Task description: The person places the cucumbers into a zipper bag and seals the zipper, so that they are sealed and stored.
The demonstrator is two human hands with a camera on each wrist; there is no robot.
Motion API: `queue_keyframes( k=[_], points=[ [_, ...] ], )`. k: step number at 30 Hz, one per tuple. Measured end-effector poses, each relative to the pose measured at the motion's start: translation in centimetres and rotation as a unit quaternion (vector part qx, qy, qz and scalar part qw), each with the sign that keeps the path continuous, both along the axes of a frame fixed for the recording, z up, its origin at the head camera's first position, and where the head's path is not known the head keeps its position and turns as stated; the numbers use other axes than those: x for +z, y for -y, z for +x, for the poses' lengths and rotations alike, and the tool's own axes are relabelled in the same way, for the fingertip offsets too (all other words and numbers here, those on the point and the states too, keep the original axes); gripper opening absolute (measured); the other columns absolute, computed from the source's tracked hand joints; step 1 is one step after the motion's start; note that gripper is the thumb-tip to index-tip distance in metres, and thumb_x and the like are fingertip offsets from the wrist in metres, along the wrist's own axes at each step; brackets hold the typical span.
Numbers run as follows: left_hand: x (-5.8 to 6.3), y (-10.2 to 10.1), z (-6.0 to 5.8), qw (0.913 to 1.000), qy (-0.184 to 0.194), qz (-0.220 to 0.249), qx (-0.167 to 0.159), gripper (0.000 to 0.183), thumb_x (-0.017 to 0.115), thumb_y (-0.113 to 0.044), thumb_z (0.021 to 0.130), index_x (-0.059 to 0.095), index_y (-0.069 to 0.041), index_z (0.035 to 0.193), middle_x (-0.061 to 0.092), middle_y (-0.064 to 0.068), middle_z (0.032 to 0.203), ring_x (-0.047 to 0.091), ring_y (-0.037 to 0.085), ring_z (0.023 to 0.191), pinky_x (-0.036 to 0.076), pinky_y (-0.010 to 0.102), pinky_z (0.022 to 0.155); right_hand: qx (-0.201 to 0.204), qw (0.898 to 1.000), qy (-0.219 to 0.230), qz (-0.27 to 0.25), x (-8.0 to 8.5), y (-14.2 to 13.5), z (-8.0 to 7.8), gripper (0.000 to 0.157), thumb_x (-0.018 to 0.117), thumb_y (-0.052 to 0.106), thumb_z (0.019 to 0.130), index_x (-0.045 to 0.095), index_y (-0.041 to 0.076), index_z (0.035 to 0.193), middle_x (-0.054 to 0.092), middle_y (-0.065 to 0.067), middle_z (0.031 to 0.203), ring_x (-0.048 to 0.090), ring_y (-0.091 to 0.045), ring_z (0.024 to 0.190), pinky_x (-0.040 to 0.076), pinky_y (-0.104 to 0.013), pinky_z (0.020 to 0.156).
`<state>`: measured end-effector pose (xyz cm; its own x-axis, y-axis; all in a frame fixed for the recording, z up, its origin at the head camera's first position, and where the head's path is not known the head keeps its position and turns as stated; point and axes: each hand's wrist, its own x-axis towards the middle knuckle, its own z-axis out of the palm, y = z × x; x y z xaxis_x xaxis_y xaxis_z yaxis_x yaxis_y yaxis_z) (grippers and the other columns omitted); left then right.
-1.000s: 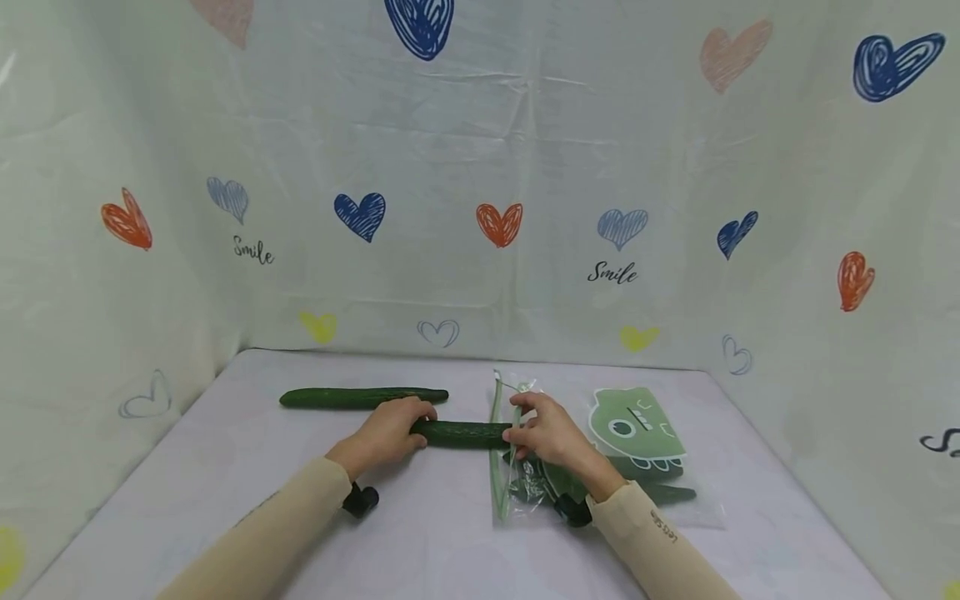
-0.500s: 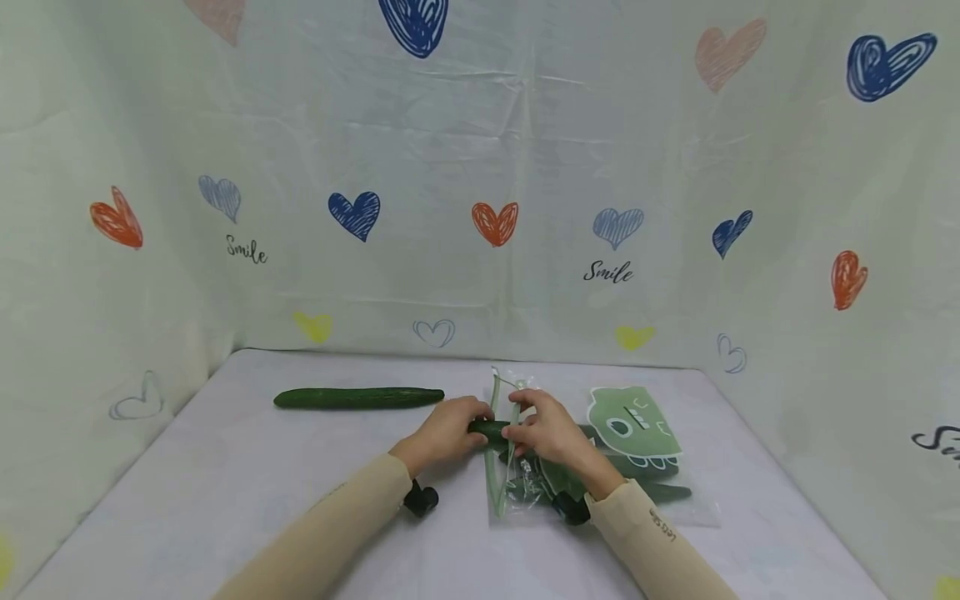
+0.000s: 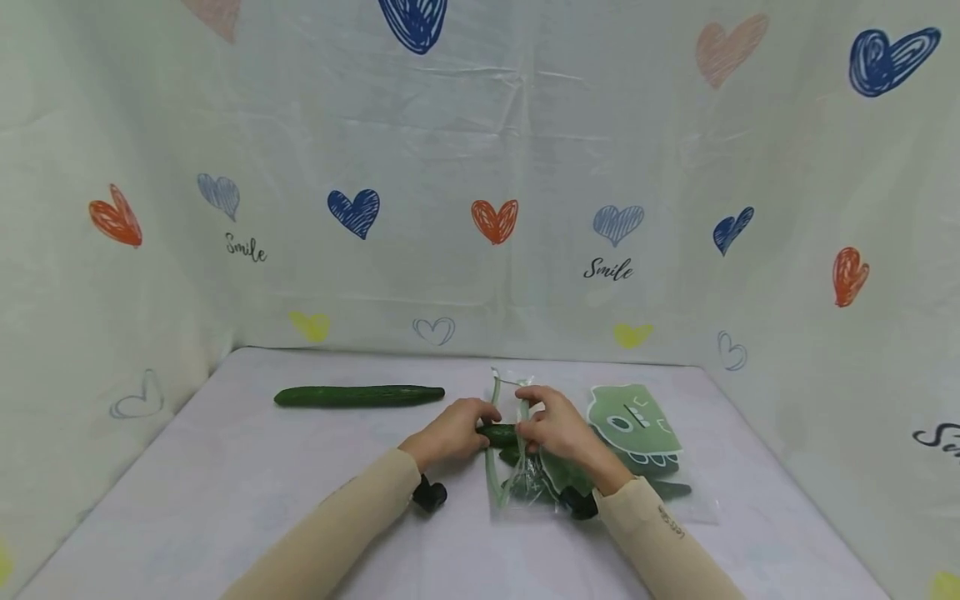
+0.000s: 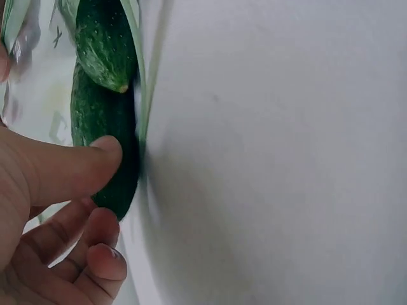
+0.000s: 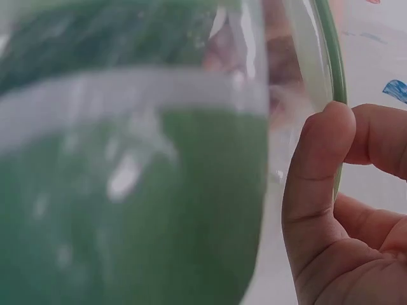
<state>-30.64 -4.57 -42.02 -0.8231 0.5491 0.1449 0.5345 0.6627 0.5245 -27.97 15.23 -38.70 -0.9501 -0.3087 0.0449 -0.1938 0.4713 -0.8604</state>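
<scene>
In the head view my left hand (image 3: 450, 432) grips the near end of a green cucumber (image 3: 497, 435), most of which lies inside a clear zip bag (image 3: 701, 506) with a green cartoon dinosaur print. The left wrist view shows the thumb (image 4: 73, 166) on that cucumber, with the tip of another cucumber (image 4: 107, 54) beside it inside the bag mouth. My right hand (image 3: 558, 427) pinches the bag's green-edged rim; in the right wrist view thumb and finger meet on the green strip (image 5: 337, 57). More cucumber (image 3: 671, 490) shows through the plastic.
One more cucumber (image 3: 360, 397) lies on the white table (image 3: 247, 475), behind and left of my left hand. A white curtain (image 3: 435, 275) printed with hearts hangs behind the table and along its sides.
My left hand has moved right, sliding the cucumber into the bag until only its end shows. The right hand keeps its pinch on the rim and has shifted slightly right.
</scene>
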Motion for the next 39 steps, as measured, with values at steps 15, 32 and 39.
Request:
queue_keyframes(
  k=[15,32,39],
  points=[
    [0.0,0.1,-0.1,0.9999,-0.014,0.008,-0.002,0.020,0.073,-0.005,0.080,0.070,-0.010,0.100,0.065,-0.003,0.090,0.057,0.012,0.081,0.047,0.031,0.077,-0.006,1.000,0.008,-0.007,-0.5,-2.7,0.2,0.055,0.067,0.003,0.082,0.048,-0.001,0.134,0.051,-0.016,0.118,0.058,-0.023,0.053,0.047,-0.035,0.050],
    [-0.4,-3.4,-0.2,0.9974,-0.025,0.065,-0.019,0.021,0.074,-0.005,0.080,0.071,-0.007,0.101,0.065,-0.002,0.085,0.049,0.004,0.062,0.042,0.019,0.057,0.013,1.000,0.014,-0.009,-0.3,-2.7,0.1,0.055,0.063,0.000,0.084,0.045,-0.004,0.136,0.048,-0.022,0.122,0.058,-0.024,0.053,0.048,-0.035,0.051],
    [-0.7,-3.8,-0.7,0.9966,-0.001,0.081,-0.012,0.019,0.075,-0.006,0.081,0.072,-0.007,0.100,0.066,-0.002,0.088,0.051,0.004,0.066,0.044,0.020,0.059,0.014,1.000,0.013,-0.017,-0.4,-2.7,-0.1,0.055,0.064,-0.001,0.083,0.045,-0.005,0.135,0.047,-0.024,0.122,0.057,-0.023,0.053,0.049,-0.034,0.051]
  ],
)
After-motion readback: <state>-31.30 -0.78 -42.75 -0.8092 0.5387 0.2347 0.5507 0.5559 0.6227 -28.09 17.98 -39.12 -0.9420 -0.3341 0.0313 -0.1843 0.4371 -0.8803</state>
